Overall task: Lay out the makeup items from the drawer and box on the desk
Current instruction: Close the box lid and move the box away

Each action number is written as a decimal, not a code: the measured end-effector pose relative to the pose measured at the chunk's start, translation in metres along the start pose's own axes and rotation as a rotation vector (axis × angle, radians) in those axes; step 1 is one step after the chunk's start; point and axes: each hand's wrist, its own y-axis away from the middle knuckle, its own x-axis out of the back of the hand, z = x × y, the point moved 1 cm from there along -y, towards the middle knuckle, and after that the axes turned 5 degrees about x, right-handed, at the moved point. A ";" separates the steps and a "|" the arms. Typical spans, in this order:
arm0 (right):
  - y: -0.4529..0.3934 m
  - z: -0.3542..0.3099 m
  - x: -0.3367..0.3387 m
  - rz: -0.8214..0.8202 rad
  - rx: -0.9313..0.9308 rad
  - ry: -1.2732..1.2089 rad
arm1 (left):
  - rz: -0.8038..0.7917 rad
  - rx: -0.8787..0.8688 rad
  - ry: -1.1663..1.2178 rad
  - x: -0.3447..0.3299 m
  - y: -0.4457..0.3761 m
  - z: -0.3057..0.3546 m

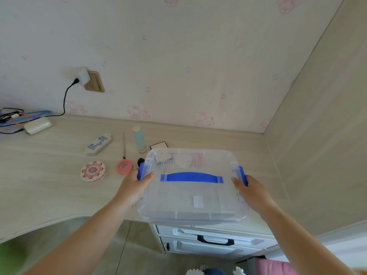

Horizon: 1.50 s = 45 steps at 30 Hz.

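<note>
the clear plastic box (193,187) sits at the desk (49,175) edge between both hands; left hand (132,186) and right hand (251,192) fingers curl over the blue side latches (140,171). looks light, stiff, slippery; best held there.

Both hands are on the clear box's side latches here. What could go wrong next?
The clear box overhangs the desk edge; unlatching with left hand and right hand could tip it toward the floor. The black item and pink round compact lie close by its left side and might get knocked.
</note>
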 end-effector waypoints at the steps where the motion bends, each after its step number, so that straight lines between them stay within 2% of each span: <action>1: 0.000 0.000 0.000 -0.002 0.002 0.018 | 0.001 -0.002 0.001 0.000 0.000 -0.001; 5: 0.001 -0.001 0.000 -0.007 0.009 0.091 | 0.002 -0.036 -0.016 0.000 -0.001 0.000; 10: 0.003 -0.003 0.000 0.007 0.063 0.225 | 0.024 -0.133 -0.148 -0.007 0.003 0.004; 18: 0.004 -0.006 0.000 0.020 0.066 0.238 | 0.012 -0.103 -0.121 -0.005 0.002 0.005; 21: 0.003 -0.006 0.000 -0.001 0.014 0.153 | -0.010 0.017 0.022 0.001 0.000 0.003; 24: -0.002 -0.005 0.003 -0.015 -0.072 0.015 | -0.106 0.156 0.217 0.005 -0.002 0.007; 26: -0.002 -0.004 0.010 0.006 -0.057 -0.015 | -0.143 0.201 0.303 0.008 0.003 0.012; 29: -0.003 -0.009 0.026 0.070 0.009 -0.075 | -0.176 0.142 0.338 0.012 0.014 0.023; 37: -0.008 -0.068 0.102 0.251 0.231 -0.328 | -0.413 0.050 0.514 0.025 0.051 0.077; 41: 0.005 -0.105 0.151 0.229 0.331 -0.417 | -0.407 0.021 0.624 0.026 0.076 0.106; 45: 0.016 -0.143 0.196 0.249 0.408 -0.493 | -0.395 -0.091 0.706 0.025 0.107 0.140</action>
